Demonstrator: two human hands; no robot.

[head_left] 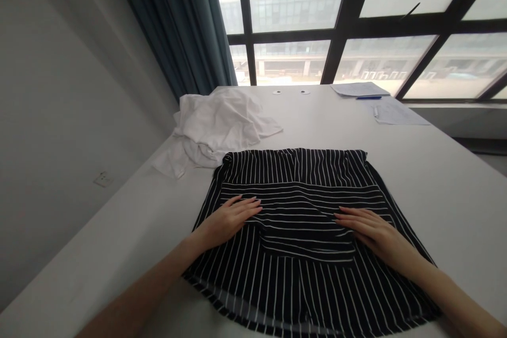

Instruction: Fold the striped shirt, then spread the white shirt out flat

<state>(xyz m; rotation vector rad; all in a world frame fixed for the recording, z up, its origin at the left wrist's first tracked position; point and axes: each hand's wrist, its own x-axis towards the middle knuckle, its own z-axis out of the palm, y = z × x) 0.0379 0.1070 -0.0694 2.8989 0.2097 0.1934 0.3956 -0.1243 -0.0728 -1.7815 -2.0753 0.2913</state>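
A black garment with white stripes (pixel 301 200) lies spread on the white table in front of me, its curved hem toward me. It looks like a skirt or the lower part of a shirt; I cannot tell which. My left hand (pixel 232 219) rests flat on its left side, fingers stretched toward the middle. On the right side, my right hand (pixel 376 232) lies palm down with its fingers extended inward. Between the hands, the band of crosswise stripes is slightly rumpled. Neither hand grips the cloth.
A crumpled white cloth (pixel 222 121) lies on the table (pixel 317 127) at the back left. Paper sheets (pixel 400 114) and a blue pen (pixel 368 97) are at the back right. Behind stand a blue curtain (pixel 190 26) and a window; a wall with a socket (pixel 103 179) is at left.
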